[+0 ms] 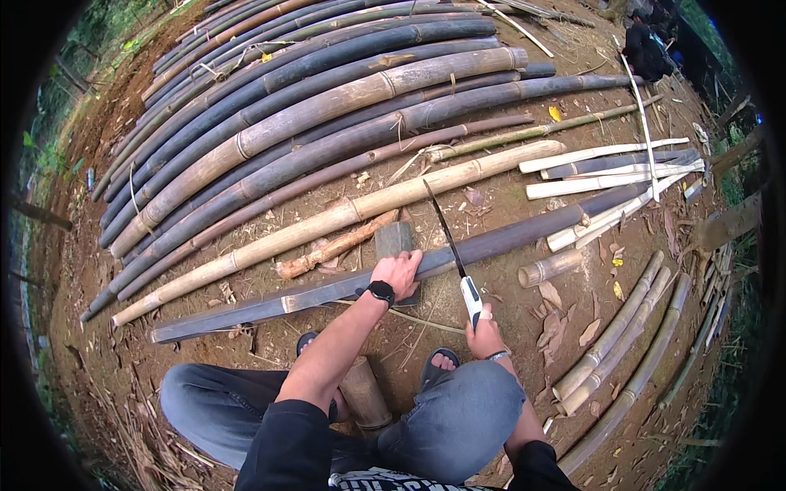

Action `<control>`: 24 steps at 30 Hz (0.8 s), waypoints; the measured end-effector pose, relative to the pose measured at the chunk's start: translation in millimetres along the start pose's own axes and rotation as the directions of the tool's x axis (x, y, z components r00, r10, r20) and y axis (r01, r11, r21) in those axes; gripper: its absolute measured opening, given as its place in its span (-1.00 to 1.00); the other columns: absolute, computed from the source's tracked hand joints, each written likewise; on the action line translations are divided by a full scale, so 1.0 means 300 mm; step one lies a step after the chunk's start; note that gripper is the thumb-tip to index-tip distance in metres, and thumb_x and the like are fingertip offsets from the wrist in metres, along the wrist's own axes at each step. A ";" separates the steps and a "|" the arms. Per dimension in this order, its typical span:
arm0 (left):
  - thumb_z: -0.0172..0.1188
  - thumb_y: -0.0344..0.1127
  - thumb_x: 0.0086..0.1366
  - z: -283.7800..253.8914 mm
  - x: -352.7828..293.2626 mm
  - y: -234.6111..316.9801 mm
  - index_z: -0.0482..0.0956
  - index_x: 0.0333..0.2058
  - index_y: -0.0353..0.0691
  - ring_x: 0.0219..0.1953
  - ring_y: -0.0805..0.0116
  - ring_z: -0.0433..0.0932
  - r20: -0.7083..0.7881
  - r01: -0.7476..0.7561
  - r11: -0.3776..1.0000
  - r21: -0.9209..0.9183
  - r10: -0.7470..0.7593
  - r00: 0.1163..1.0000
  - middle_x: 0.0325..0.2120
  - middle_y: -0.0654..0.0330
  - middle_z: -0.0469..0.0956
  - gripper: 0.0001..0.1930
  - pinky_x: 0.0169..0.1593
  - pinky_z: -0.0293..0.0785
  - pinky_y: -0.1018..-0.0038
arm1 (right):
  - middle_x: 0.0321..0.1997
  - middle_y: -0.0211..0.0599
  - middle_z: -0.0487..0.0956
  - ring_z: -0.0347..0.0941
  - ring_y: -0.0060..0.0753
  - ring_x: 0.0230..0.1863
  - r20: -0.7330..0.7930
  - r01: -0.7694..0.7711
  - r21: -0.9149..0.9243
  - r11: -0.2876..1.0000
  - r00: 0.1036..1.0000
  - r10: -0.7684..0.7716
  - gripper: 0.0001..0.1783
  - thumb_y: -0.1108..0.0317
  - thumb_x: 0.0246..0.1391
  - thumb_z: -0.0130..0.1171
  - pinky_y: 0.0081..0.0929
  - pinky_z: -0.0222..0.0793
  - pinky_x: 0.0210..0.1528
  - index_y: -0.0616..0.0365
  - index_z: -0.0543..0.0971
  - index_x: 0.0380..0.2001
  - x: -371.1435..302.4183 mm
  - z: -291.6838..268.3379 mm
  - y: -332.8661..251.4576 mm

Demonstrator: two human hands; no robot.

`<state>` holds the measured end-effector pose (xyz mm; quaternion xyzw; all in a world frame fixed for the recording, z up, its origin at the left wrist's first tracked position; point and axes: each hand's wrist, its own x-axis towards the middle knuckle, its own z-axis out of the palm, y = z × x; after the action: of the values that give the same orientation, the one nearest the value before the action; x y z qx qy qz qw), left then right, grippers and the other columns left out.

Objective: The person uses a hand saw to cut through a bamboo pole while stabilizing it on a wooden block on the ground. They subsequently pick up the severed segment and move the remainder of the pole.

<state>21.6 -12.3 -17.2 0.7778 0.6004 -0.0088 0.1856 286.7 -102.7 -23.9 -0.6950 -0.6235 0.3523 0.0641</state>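
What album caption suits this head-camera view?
Left hand resting on a dark bamboo pole, right hand gripping a white-handled saw across it, more poles lying beyond.

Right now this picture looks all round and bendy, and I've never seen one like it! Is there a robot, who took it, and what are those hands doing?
No robot here, just a person's two bare hands. A wide, bulging camera lens on their head looks down, so straight things seem curved. The right hand holds a saw with a white-and-black handle. The left hand rests on a long dark bamboo pole, which the blade crosses in the picture. I can't tell whether the teeth touch it. On the brown ground lie many more bamboo poles, and pale split strips are on the right.
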 end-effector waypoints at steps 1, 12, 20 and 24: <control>0.36 -0.05 0.11 -0.001 0.002 -0.018 0.25 -0.08 -0.17 -0.25 -0.06 0.65 0.012 -0.009 1.000 -0.002 0.009 1.000 -0.25 -0.06 0.58 -0.43 -0.23 0.60 0.15 | -0.29 0.39 0.57 0.52 0.45 -0.21 0.040 -0.058 0.025 0.998 0.998 0.057 -0.43 0.25 0.09 0.20 0.22 0.43 -0.20 0.23 0.20 0.06 -0.055 0.012 0.049; 0.38 -0.06 0.09 -0.003 0.016 -0.001 0.27 -0.06 -0.18 -0.20 -0.08 0.63 0.025 -0.001 0.999 -0.033 0.001 1.000 -0.21 -0.04 0.58 -0.42 -0.20 0.58 0.11 | -0.22 0.44 0.55 0.49 0.45 -0.08 0.127 -0.158 0.038 0.987 0.980 0.153 -0.40 0.05 0.12 0.14 0.21 0.37 -0.04 0.21 0.20 0.03 -0.152 -0.027 0.102; 0.37 0.02 0.10 -0.021 0.006 0.010 0.27 -0.11 -0.17 -0.20 -0.11 0.64 0.076 0.016 1.000 0.018 -0.018 0.997 -0.20 -0.07 0.58 -0.42 -0.17 0.58 0.11 | -0.33 0.39 0.58 0.53 0.44 -0.19 0.184 -0.075 0.061 0.995 0.981 0.063 -0.49 0.06 0.21 0.04 0.20 0.43 -0.15 0.24 0.19 -0.03 -0.160 -0.107 0.022; 0.38 0.03 0.09 -0.033 -0.001 0.034 0.27 -0.12 -0.17 -0.21 -0.11 0.64 0.033 0.016 0.998 0.056 -0.018 0.999 -0.20 -0.08 0.58 -0.41 -0.18 0.59 0.11 | -0.38 0.33 0.58 0.53 0.45 -0.25 0.141 -0.089 0.121 0.989 0.987 0.072 -0.57 0.19 0.22 0.02 0.24 0.42 -0.21 0.25 0.19 -0.03 -0.235 -0.088 0.044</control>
<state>29.1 -11.7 -5.1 0.7773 0.6034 -0.0402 0.1735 314.4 -160.6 17.9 -0.6886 -0.5742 0.4400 0.0513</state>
